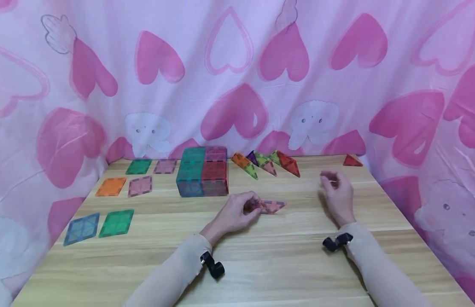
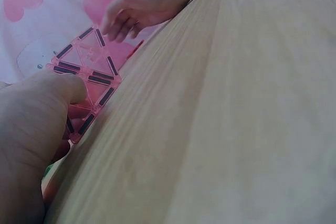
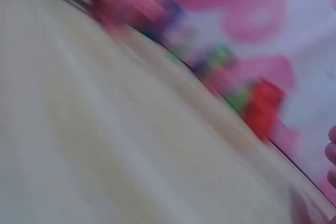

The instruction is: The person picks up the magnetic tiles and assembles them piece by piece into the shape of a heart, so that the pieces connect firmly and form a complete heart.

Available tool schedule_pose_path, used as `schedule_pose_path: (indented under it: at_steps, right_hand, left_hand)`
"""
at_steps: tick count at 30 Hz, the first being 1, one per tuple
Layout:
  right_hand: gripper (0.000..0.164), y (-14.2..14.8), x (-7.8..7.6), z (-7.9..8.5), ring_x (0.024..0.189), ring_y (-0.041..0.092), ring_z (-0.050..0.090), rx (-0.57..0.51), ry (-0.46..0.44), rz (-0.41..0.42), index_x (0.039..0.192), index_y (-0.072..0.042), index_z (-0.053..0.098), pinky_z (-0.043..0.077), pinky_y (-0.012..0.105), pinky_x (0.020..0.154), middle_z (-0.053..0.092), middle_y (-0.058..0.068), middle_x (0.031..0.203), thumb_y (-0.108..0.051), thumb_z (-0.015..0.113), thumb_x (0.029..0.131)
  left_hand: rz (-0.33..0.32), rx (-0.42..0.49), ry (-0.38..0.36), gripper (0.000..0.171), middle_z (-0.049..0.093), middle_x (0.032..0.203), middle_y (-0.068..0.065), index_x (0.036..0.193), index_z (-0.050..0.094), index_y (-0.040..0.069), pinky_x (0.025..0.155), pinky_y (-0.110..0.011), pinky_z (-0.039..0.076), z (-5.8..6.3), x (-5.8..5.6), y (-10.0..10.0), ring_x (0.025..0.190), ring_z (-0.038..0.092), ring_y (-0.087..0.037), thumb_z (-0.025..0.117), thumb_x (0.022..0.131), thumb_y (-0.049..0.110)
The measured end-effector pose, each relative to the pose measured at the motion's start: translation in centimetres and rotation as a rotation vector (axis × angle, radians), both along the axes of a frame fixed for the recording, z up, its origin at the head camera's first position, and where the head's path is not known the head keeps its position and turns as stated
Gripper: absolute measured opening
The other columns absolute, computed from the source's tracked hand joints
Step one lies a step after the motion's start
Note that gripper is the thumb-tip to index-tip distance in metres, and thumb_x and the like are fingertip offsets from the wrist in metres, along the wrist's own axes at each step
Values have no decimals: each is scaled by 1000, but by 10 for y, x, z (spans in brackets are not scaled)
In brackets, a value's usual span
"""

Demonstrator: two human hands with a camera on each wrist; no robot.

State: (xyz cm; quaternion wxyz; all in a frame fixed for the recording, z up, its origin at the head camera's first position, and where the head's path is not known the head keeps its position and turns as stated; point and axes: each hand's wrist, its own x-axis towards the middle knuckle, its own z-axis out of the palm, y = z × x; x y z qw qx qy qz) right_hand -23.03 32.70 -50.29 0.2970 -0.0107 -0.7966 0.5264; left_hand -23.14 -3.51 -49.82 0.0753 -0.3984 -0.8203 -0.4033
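My left hand [image 1: 237, 212] pinches a pair of pink translucent triangular magnetic tiles [image 1: 275, 207] just at the tabletop. In the left wrist view the two pink triangles [image 2: 93, 56] meet along one edge, and the thumb lies over the nearer one. To the right, my right hand [image 1: 340, 196] is held above the table, its fingers loosely bent and nothing visible in them. Only its fingertips [image 3: 331, 153] enter the right wrist view, which is blurred. Beyond that hand, a red triangular tile [image 1: 351, 160] lies near the back right corner.
A box-shaped block of green, red and blue tiles [image 1: 202, 172] stands at the back middle. Right of it are joined triangles: orange and lime [image 1: 244, 164], green and pink [image 1: 265, 163], and red and lime [image 1: 288, 163]. Several square tiles, including an orange one [image 1: 111, 186], lie at left.
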Motion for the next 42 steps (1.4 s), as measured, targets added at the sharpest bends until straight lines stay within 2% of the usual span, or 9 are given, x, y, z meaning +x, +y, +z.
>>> schedule_pose_path:
  at_steps: [4, 8, 14, 20, 26, 32, 37, 40, 42]
  right_hand:
    - [35, 45, -14, 1, 94, 1, 64, -14, -60, -219, 137, -6, 73, 48, 12, 84, 71, -2, 116, -19, 71, 105]
    - [48, 81, -23, 2, 113, 11, 67, 25, -130, -332, 148, -10, 68, 47, 15, 93, 70, 9, 134, -22, 67, 102]
    - [70, 109, -31, 3, 149, 46, 50, 190, -240, -224, 169, -11, 47, 40, 52, 125, 53, 26, 163, -24, 62, 102]
    - [83, 120, -42, 3, 163, 60, 21, 468, -352, -25, 177, -6, 21, 18, 81, 127, 26, 38, 175, -32, 59, 108]
    - [74, 116, -44, -1, 148, 69, 25, 589, -332, -28, 166, 13, 32, 21, 80, 120, 35, 45, 165, -29, 57, 111]
    - [52, 109, -38, -6, 137, 61, 25, 532, -298, -99, 148, 9, 59, 29, 72, 108, 35, 45, 150, -26, 65, 110]
    - [34, 106, -41, -5, 128, 60, 44, 531, -218, -111, 122, 10, 68, 33, 68, 109, 56, 42, 133, -20, 74, 108]
    - [38, 107, -43, -4, 123, 60, 49, 517, -206, -100, 132, 10, 67, 35, 67, 107, 62, 41, 127, -14, 78, 104]
    - [50, 107, -41, -4, 127, 60, 44, 477, -236, -105, 143, 8, 62, 37, 68, 104, 54, 43, 135, -13, 80, 102]
  left_hand:
    - [-4, -9, -5, 13, 76, 97, 5, 111, 74, 15, 78, -22, 59, 0, -1, -1, 85, 68, -4, 80, 100, 13]
    - [-14, -11, -22, 13, 77, 99, 5, 112, 74, 16, 81, -22, 60, -2, -2, -1, 88, 70, -3, 80, 101, 14]
    - [-26, -9, -27, 13, 77, 100, 4, 112, 73, 15, 81, -22, 60, -1, -2, -1, 89, 70, -4, 81, 101, 13]
    - [-20, -2, -24, 13, 77, 99, 4, 111, 73, 15, 80, -21, 59, 0, 0, 0, 87, 69, -3, 81, 100, 12]
    - [-15, 5, -20, 13, 77, 98, 4, 110, 74, 14, 79, -22, 59, 1, 1, -1, 86, 69, -5, 81, 100, 12]
    - [-14, -14, -29, 13, 76, 99, 5, 111, 73, 16, 80, -21, 59, -1, 0, -1, 87, 68, -3, 81, 101, 14]
    - [-10, -19, -26, 12, 76, 98, 5, 111, 74, 15, 79, -22, 59, -1, 0, -1, 87, 68, -4, 81, 101, 14]
    - [-5, -27, -24, 12, 75, 97, 6, 111, 73, 16, 79, -22, 58, -1, 0, -1, 86, 67, -4, 81, 101, 14]
    - [-2, -28, -20, 12, 75, 97, 6, 110, 73, 16, 78, -22, 58, -1, -1, -1, 86, 67, -4, 81, 101, 15]
